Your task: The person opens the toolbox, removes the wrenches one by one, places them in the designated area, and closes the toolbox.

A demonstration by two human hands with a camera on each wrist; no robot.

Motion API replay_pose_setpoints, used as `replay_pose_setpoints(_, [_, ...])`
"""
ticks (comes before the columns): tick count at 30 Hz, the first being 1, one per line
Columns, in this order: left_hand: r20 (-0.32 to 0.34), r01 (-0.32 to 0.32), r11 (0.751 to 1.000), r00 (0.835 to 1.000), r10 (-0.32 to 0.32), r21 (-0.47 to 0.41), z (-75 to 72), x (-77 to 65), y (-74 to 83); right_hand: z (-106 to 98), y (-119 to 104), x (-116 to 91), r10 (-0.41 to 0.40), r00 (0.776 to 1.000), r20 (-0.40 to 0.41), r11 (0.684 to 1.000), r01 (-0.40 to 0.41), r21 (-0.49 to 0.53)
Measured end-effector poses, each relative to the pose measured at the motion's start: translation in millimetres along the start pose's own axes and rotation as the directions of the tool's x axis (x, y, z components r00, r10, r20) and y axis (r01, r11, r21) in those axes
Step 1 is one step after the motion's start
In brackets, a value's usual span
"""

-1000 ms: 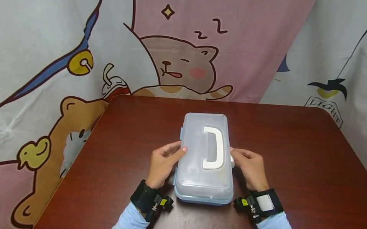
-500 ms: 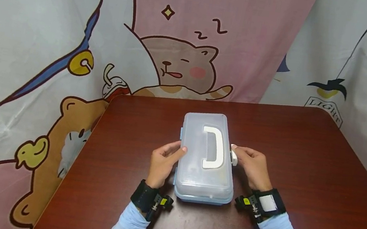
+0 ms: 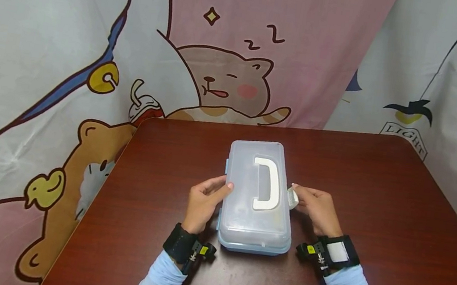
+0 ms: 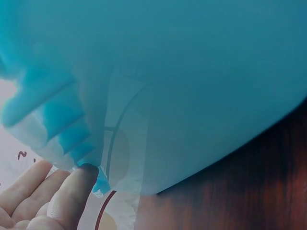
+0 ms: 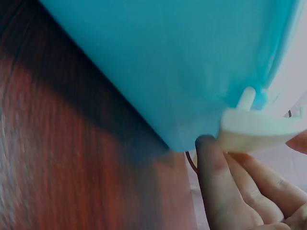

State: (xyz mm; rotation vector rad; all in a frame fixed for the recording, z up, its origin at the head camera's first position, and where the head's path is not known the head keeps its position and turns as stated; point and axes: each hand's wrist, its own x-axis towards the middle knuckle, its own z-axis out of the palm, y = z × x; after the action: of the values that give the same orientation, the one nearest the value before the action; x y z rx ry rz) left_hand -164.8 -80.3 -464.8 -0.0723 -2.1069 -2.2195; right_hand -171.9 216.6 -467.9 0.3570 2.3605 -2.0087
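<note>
A storage box (image 3: 242,202) with a clear lid and blue base lies on the table, its white handle (image 3: 273,187) folded flat on the lid. My left hand (image 3: 201,202) holds the box's left edge, thumb over the lid and fingers by the blue hinge side. In the left wrist view those fingers (image 4: 72,196) touch the side near the hinge. On the opposite side, my right hand (image 3: 318,211) pinches the white latch (image 5: 259,129). The latch tilts outward from the blue wall, still joined to it near the rim. The lid lies down on the base.
The brown wooden table (image 3: 397,208) extends around the box, its far edge close to a cartoon-printed cloth (image 3: 318,53). Both wrists wear black camera straps (image 3: 180,244).
My right hand has shifted slightly right, and the white latch has swung outward from the box's side. My left hand and the box have stayed put.
</note>
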Motion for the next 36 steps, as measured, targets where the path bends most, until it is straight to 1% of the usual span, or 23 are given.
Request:
replay_pose_setpoints(6, [0.008,0.01,1.0,1.0,-0.01,-0.012,0.1,0.4,-0.3,-11.5,1.2,-0.5,-0.041,0.999,-0.01,0.999,0.041,-0.036])
replay_pose_setpoints(11, [0.008,0.008,1.0,1.0,-0.008,-0.029,0.4,0.4,1.5,-17.7,3.1,1.9,-0.052,0.999,0.001,0.991,0.052,-0.12])
replay_pose_setpoints(16, [0.007,0.006,1.0,1.0,-0.006,-0.031,1.1,0.9,1.8,-15.9,7.6,6.2,-0.079,0.997,0.023,0.973,0.082,-0.214])
replay_pose_setpoints(22, [0.013,0.013,0.999,1.0,-0.013,-0.03,2.1,1.0,2.3,-12.4,13.0,8.5,-0.087,0.995,0.046,0.947,0.097,-0.306])
replay_pose_setpoints(26, [0.014,0.013,1.0,1.0,-0.013,-0.022,2.4,1.4,2.5,-11.5,15.4,10.1,-0.075,0.995,0.073,0.932,0.096,-0.351])
replay_pose_setpoints(30, [0.013,0.009,1.0,1.0,-0.009,-0.02,2.6,1.4,2.2,-10.3,15.3,8.8,-0.079,0.99,0.116,0.899,0.121,-0.421])
replay_pose_setpoints(31, [0.014,0.008,1.0,1.0,-0.008,-0.02,2.5,1.1,2.2,-9.8,14.8,8.0,-0.09,0.988,0.122,0.888,0.135,-0.441])
replay_pose_setpoints(33, [0.015,0.013,1.0,1.0,-0.012,-0.022,2.3,0.3,1.9,-8.6,14.5,6.8,-0.109,0.987,0.118,0.878,0.151,-0.455])
replay_pose_setpoints(34, [0.015,0.015,1.0,1.0,-0.015,-0.022,2.2,-0.1,1.7,-8.0,14.3,6.5,-0.119,0.987,0.107,0.883,0.154,-0.443])
replay_pose_setpoints(36, [0.014,0.018,1.0,1.0,-0.018,-0.022,2.0,-0.8,1.2,-6.7,14.4,6.3,-0.131,0.988,0.087,0.912,0.154,-0.38])
